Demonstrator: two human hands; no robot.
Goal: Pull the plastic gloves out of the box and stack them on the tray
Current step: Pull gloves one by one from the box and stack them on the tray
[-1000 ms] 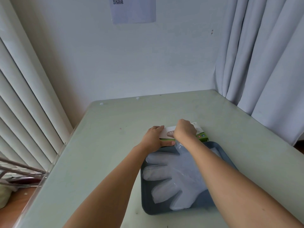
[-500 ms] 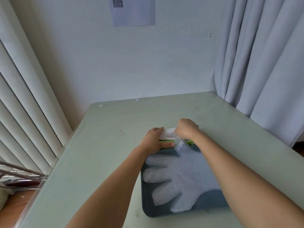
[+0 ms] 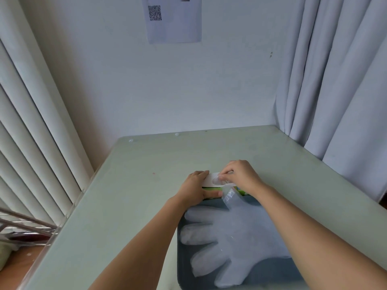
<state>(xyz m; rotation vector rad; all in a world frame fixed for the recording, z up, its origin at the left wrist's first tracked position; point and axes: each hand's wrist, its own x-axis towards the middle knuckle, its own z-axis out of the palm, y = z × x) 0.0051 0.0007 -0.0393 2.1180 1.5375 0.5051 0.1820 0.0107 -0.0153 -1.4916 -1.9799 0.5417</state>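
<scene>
Big pale-green table (image 3: 136, 206) holds it all. On it, near the person, sits the dark tray (image 3: 272, 273) w/ a pile of clear gloves (image 3: 234, 237) lying flat, fingers pointing left. The box (image 3: 209, 179) is just behind the tray's far rim; touching or not, can't tell. The left hand (image 3: 193, 188) is wrapped on the box's left end, thumb along the front, holding it down. The right hand (image 3: 240, 174) has its fingers curled at the slot on top, pinching a new glove (image 3: 229, 196). A thin bit of it hangs down to the tray.

What could go wrong, I think:
- The plastic is thin & slippy, so the pinch may slide off.
- A fast tug may drag 2 or 3 gloves out at once.
- If the left hand lets go, the light box may lift w/ the glove.
- The glove may land crumpled, not flat on the pile.
</scene>
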